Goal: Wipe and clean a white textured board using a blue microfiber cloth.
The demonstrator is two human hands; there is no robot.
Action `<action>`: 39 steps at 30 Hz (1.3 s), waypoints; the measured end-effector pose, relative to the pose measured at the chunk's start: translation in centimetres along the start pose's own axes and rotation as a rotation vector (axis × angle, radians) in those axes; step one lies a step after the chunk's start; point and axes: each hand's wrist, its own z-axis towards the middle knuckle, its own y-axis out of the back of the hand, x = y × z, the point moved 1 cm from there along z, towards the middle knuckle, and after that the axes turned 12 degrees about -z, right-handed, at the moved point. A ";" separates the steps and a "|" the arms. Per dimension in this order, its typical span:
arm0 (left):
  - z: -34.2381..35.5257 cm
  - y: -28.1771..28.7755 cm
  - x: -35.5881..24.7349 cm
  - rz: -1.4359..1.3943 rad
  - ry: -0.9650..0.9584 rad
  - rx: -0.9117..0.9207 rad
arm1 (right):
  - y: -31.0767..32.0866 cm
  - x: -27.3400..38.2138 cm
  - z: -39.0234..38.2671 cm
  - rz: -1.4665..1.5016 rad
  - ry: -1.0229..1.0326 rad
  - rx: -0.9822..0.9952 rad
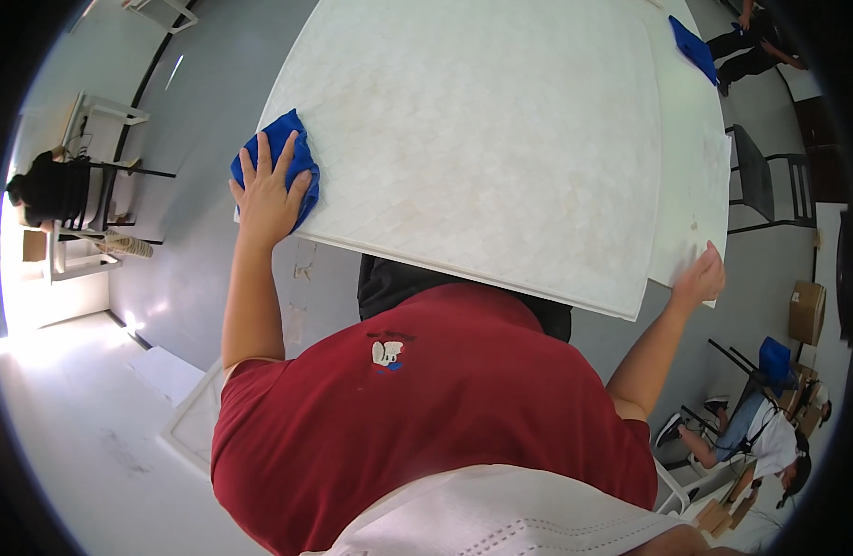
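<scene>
My left hand [269, 196] lies flat with spread fingers on a crumpled blue cloth [301, 159]. The cloth rests at the left near corner of a large white panel [464, 139], which has a faint patterned surface. Along the panel's right side runs a strip of white tabletop [691, 185]. At that strip's near right corner, my right hand [700, 278] has its fingers curled together around the edge. Part of those fingers is hidden from view.
A flat blue item [693, 48] lies at the table's far right edge, near a person in dark trousers. A dark chair [770, 176] stands to the right. Cardboard boxes [806, 313] and a seated person [760, 435] are lower right. Another person [60, 190] sits far left.
</scene>
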 end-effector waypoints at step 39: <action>-2.6 -1.4 -16.6 -0.025 -0.564 0.307 | 1.1 1.8 -0.6 0.054 -0.117 0.010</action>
